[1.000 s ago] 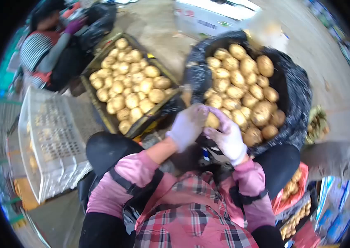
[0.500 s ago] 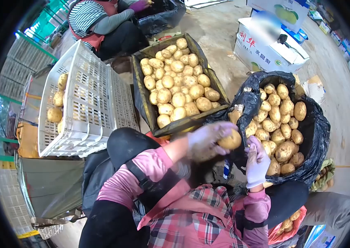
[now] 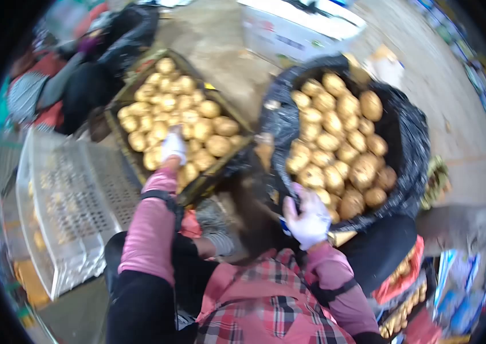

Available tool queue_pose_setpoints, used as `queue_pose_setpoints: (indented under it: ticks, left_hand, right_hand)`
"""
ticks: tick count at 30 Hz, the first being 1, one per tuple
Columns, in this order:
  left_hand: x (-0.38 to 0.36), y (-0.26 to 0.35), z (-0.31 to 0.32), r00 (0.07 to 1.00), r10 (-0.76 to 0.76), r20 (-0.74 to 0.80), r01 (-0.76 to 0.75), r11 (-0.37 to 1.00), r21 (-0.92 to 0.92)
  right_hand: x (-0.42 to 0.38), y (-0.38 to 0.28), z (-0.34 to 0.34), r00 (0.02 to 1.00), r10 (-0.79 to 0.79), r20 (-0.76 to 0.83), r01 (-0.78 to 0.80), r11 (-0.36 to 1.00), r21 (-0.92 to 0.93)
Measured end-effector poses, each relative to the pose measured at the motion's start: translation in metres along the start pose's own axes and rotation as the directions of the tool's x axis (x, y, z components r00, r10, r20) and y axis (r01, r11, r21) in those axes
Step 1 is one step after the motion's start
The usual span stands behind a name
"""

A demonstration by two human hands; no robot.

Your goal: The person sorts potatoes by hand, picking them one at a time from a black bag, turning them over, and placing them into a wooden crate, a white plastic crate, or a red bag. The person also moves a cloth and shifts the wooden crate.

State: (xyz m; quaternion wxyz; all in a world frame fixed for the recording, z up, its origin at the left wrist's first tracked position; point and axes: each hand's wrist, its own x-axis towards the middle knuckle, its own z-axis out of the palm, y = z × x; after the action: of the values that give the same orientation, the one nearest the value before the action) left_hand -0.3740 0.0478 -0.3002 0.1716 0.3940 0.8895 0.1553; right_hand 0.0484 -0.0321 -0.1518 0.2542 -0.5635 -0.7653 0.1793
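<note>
Resting left hand (image 3: 174,148) among potatoes (image 3: 218,145) in the crate (image 3: 218,170); cannot tell whether gripping one. Holding right hand (image 3: 310,217) loosely spread, near the rim of the potato-filled bag (image 3: 416,143). Likely firm, light singly, slightly slick, bruisable; best taken round the middle.
</note>
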Motion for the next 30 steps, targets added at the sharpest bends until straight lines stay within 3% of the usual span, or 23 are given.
queue_pose_setpoints:
  ticks: [1,3,6,9,11,12,13,14,15,16,17,19,21,24,27,28,29,30]
  left_hand:
    - [0.002,-0.002,-0.006,0.999,-0.019,0.034,0.021,0.999,-0.045]
    - [0.009,-0.013,-0.016,0.926,0.378,0.026,-0.377,0.915,0.142]
    - [0.004,0.019,-0.023,0.954,0.250,0.165,-0.298,0.852,0.430]
    - [-0.035,0.087,-0.050,0.915,0.160,0.370,-0.266,0.929,0.256]
    - [-0.073,0.126,-0.085,0.803,0.344,0.486,-0.363,0.930,-0.059]
    - [-0.110,0.148,-0.109,0.758,0.471,0.452,-0.410,0.882,-0.233]
    - [-0.139,0.158,-0.123,0.719,0.572,0.395,-0.435,0.813,-0.386]
    - [-0.184,0.179,-0.154,0.720,0.586,0.373,-0.471,0.806,-0.358]
    - [-0.228,0.197,-0.184,0.742,0.483,0.465,-0.281,0.854,-0.438]
    - [-0.245,0.183,-0.174,0.662,0.689,0.297,-0.444,0.679,-0.585]
    - [-0.259,0.178,-0.175,0.611,0.688,0.391,-0.348,0.678,-0.648]
    - [-0.272,0.176,-0.156,0.465,0.842,0.275,-0.531,0.513,-0.674]
    - [-0.282,0.185,-0.138,0.559,0.675,0.482,-0.379,0.725,-0.575]
    - [-0.278,0.193,-0.123,0.502,0.663,0.555,-0.221,0.719,-0.659]
    - [-0.265,0.187,-0.104,0.505,0.697,0.509,-0.231,0.677,-0.699]
    - [-0.267,0.189,-0.110,0.517,0.620,0.590,-0.062,0.715,-0.697]
    - [-0.262,0.187,-0.109,0.492,0.648,0.581,-0.109,0.708,-0.698]
    - [-0.257,0.185,-0.104,0.504,0.674,0.540,-0.138,0.680,-0.720]
  right_hand:
    - [-0.002,0.002,0.001,0.999,0.019,0.034,-0.018,0.999,-0.046]
    - [-0.004,0.011,0.010,0.998,-0.055,-0.016,0.054,0.997,-0.056]
    - [-0.006,0.013,0.009,0.998,-0.058,-0.019,0.058,0.998,-0.002]
    - [-0.004,0.012,-0.003,1.000,0.013,0.003,-0.013,0.994,0.111]
    - [0.003,0.020,-0.012,0.993,0.106,0.054,-0.116,0.959,0.258]
    - [0.020,0.051,-0.013,0.971,0.109,0.215,-0.196,0.875,0.442]
    - [0.038,0.069,-0.019,0.920,0.273,0.281,-0.361,0.869,0.339]
    - [0.051,0.087,-0.030,0.927,0.263,0.265,-0.305,0.943,0.131]
    - [0.061,0.095,-0.038,0.945,0.182,0.271,-0.203,0.978,0.052]
    - [0.070,0.102,-0.039,0.909,0.169,0.382,-0.194,0.981,0.028]
    - [0.075,0.108,-0.034,0.825,0.176,0.537,-0.123,0.983,-0.135]
    - [0.065,0.119,-0.014,0.644,0.096,0.759,0.103,0.972,-0.210]
    - [0.061,0.135,0.008,0.536,0.193,0.822,-0.003,0.974,-0.227]
    - [0.063,0.155,0.015,0.525,0.210,0.825,-0.097,0.978,-0.187]
    - [0.064,0.110,-0.019,0.689,0.272,0.672,-0.144,0.960,-0.240]
    - [0.063,0.104,-0.025,0.739,0.217,0.637,-0.140,0.975,-0.170]
    - [0.063,0.100,-0.034,0.788,0.176,0.590,-0.137,0.984,-0.112]
    - [0.066,0.091,-0.046,0.743,0.274,0.610,-0.341,0.940,-0.008]
